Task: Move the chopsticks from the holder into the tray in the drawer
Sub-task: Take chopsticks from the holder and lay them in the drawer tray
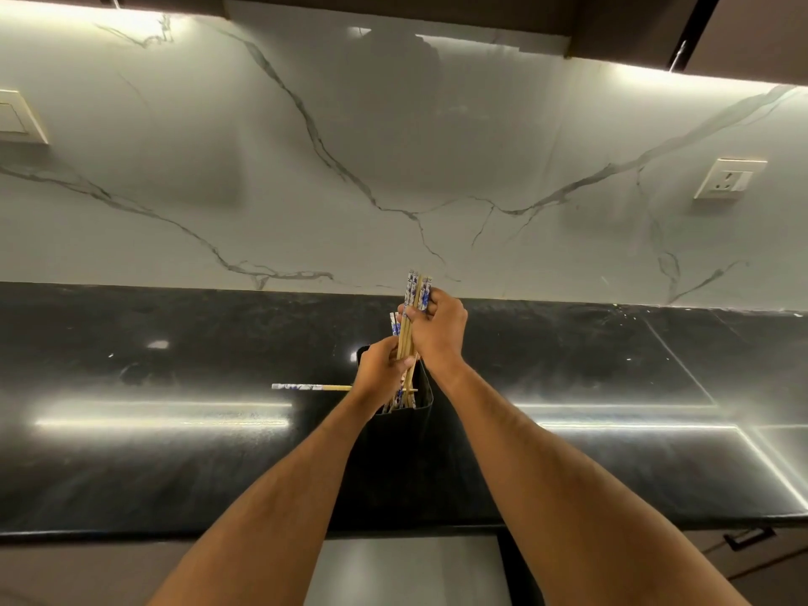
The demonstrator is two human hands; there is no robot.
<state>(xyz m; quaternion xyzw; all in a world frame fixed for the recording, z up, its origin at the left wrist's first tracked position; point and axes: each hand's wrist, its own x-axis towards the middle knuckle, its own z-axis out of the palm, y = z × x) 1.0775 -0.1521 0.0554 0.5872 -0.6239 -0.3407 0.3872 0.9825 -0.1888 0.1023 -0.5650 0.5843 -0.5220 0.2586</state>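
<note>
A glossy black counter (175, 452) crosses the frame's middle, with a white veined marble wall (350, 168) above — two sockets on it, far left (17, 118) and right (729, 178). At centre stands one black holder (393, 452). The right hand (437, 332) grips a bundle of chopsticks (413, 308) above it; the left hand (380, 371) closes round their lower ends. One chopstick (306, 387) lies on the counter, left of the holder.

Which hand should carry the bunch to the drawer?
Probably the right hand: it grips the raised chopsticks near their patterned tops, while the left hand holds lower at the holder.
</note>
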